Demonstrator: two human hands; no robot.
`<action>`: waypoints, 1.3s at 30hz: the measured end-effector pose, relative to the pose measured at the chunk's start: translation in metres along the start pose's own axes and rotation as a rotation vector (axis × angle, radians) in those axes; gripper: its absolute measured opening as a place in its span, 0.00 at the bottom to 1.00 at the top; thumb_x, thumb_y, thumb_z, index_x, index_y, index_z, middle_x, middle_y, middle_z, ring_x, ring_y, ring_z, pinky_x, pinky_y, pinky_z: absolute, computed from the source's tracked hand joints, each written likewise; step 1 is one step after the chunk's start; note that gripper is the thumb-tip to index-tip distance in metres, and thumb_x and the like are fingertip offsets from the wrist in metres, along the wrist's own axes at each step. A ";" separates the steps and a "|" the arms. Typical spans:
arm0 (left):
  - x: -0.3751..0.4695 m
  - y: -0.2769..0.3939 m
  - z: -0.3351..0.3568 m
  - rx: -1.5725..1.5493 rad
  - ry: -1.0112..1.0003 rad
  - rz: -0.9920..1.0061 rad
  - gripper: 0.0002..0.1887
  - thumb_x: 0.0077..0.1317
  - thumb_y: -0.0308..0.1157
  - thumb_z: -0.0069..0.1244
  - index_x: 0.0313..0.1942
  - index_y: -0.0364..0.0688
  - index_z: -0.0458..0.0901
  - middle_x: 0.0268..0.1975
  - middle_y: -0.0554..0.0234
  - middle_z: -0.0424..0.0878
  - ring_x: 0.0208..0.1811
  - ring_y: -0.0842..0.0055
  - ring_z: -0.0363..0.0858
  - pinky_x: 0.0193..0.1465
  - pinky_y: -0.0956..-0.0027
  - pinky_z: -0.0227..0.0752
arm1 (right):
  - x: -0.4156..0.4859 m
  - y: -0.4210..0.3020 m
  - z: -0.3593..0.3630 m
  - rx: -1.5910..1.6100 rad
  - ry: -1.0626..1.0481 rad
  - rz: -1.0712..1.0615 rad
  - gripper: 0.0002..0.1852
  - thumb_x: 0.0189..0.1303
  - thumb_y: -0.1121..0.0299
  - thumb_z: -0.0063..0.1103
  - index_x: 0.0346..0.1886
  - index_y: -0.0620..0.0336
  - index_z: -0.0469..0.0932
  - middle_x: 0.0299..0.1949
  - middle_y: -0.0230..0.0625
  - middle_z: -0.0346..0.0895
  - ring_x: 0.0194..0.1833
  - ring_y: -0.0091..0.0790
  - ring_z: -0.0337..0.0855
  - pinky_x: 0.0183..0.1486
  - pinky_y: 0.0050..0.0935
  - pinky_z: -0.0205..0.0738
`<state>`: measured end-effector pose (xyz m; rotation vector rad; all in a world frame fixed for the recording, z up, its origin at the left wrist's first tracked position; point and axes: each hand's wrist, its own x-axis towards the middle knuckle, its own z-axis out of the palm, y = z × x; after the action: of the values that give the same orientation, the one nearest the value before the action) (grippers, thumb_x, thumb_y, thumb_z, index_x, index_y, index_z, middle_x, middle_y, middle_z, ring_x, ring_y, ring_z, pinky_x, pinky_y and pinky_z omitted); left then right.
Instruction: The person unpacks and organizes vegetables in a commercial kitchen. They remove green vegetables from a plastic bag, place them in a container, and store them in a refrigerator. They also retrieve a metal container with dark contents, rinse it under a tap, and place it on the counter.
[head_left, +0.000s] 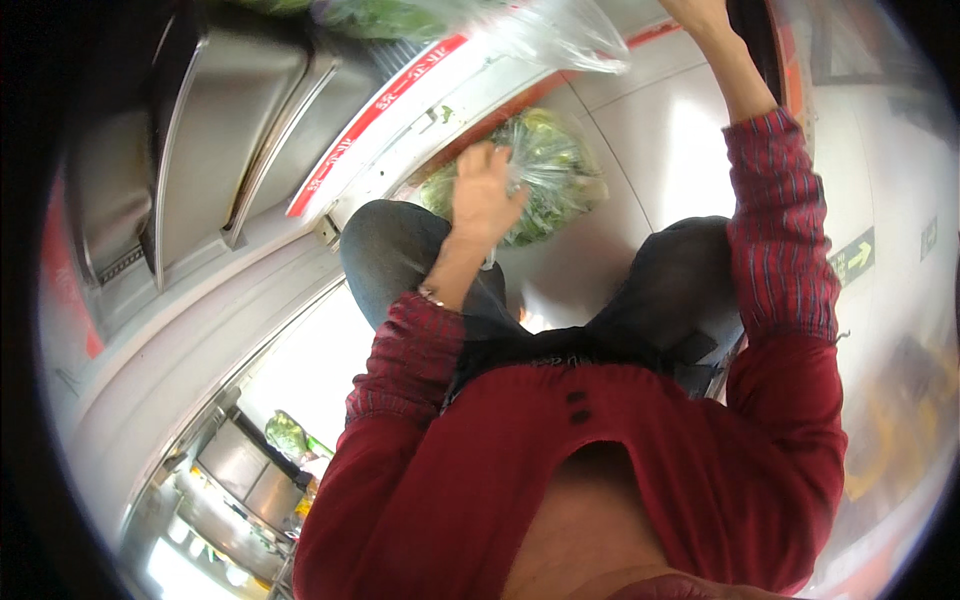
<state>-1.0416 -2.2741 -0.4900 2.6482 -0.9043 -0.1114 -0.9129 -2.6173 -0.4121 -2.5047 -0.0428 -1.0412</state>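
My left hand (486, 184) is over the left side of a clear plastic bag of leafy green vegetables (551, 176), which lies on the tiled floor between my knees. Its fingers are slightly bent and the thumb stands apart; whether they touch the plastic is unclear from the blur. My right hand (694, 9) reaches up to the top edge of the picture, where its fingers are cut off, so what it holds is hidden. Another clear plastic bag (555, 34) with greens lies at the top, to the left of my right hand.
Metal bins or trays (225, 112) stand at the upper left, behind a ledge with a red printed strip (382, 105). A white cabinet edge (180, 322) runs down the left. More greens (285, 435) lie at the lower left. A floor sign with an arrow (855, 257) is at the right.
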 end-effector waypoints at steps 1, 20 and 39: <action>-0.008 0.000 0.016 0.032 -0.034 -0.076 0.27 0.53 0.32 0.63 0.54 0.39 0.75 0.51 0.48 0.76 0.56 0.51 0.74 0.60 0.54 0.70 | 0.002 -0.004 -0.002 0.004 0.050 0.004 0.31 0.53 0.71 0.63 0.64 0.55 0.72 0.64 0.49 0.71 0.64 0.52 0.69 0.66 0.43 0.64; -0.003 0.031 0.011 -0.604 -0.699 0.041 0.23 0.48 0.53 0.64 0.36 0.43 0.88 0.34 0.47 0.86 0.39 0.56 0.85 0.45 0.56 0.76 | -0.044 -0.193 -0.109 0.533 0.039 0.113 0.07 0.50 0.83 0.58 0.33 0.66 0.81 0.29 0.40 0.82 0.33 0.39 0.82 0.37 0.30 0.74; 0.119 0.149 -0.267 -1.147 0.056 0.467 0.14 0.51 0.27 0.70 0.24 0.40 0.77 0.25 0.75 0.79 0.26 0.89 0.72 0.29 0.77 0.65 | -0.154 -0.193 -0.179 1.387 0.255 0.796 0.53 0.52 0.31 0.62 0.74 0.53 0.55 0.72 0.34 0.59 0.71 0.41 0.60 0.73 0.46 0.53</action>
<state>-0.9846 -2.3787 -0.1839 1.3566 -0.9911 -0.3201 -1.1794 -2.4922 -0.3328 -0.9572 0.2155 -0.5834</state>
